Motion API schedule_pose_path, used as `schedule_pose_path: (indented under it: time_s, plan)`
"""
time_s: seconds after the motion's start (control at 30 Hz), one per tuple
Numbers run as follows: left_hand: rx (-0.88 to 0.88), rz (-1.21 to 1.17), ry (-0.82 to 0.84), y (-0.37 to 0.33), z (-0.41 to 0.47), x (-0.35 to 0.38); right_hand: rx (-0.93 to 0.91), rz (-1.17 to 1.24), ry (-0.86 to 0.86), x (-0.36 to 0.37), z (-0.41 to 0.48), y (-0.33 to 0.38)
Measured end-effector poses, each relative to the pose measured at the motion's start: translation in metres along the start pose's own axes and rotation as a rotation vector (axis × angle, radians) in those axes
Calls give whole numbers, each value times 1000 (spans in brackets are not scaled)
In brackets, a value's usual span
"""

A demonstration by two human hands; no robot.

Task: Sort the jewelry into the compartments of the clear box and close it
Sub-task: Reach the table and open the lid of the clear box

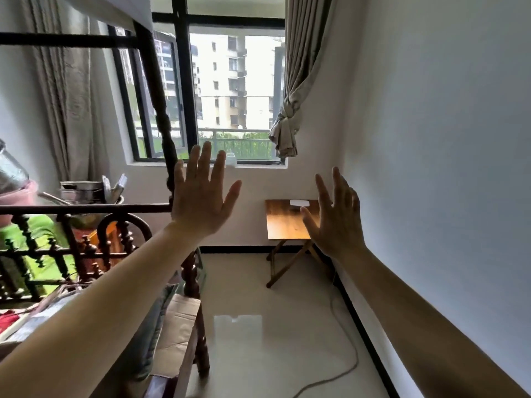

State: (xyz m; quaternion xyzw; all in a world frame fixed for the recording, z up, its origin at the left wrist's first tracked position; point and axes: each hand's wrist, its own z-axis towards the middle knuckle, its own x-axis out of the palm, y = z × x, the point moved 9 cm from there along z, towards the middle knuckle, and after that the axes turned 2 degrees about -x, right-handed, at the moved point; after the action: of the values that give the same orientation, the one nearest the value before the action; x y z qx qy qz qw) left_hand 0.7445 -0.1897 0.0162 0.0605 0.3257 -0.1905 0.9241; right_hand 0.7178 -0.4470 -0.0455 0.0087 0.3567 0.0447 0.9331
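Nearest are two bare forearms reaching forward over a glossy pale tiled floor (287,326), along which one thin cable (349,366) trails beside the right wall (445,139). The left hand (201,202) is raised with its palm forward and fingers spread, holding nothing. The right hand (337,222) is likewise splayed and empty, turned partly edge-on. Left of the arms stands a dark turned-wood bed frame (120,231). Farther off, one small folding wooden table (287,222) stands against the back wall. On its far edge lies a single pale flat object, probably the clear box (299,202), long axis running left to right; detail is too small to confirm. Beyond is a black-framed window (218,90) with two curtains.
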Motion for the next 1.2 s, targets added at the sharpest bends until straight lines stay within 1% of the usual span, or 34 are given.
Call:
schedule_pose_path:
  time_s: [0.17,0.27,0.37,0.57,0.73,0.83,0.93,1.03,1.13,1.2]
  plan:
    - [-14,2,83,35,66,112,11,-9,29,90,70,-26]
    - [-3,-30,83,40,123,169,12,-33,9,126,114,-56]
    - [-34,-103,88,31,175,224,68,-40,-19,158,150,-99]
    - [63,-103,111,-5,255,356,138,-36,-53,251,217,-194]
    - [0,-43,220,1,306,479,172,14,10,355,276,-260]
    - [-42,19,276,23,335,536,142,33,63,415,318,-281]
    - [-85,34,276,51,363,577,164,66,113,472,357,-295]
    - [-96,57,278,78,389,619,132,66,165,530,393,-298]
    - [-140,32,277,107,419,670,110,65,174,586,435,-303]
    - [-123,19,263,116,435,697,113,54,166,612,456,-306]
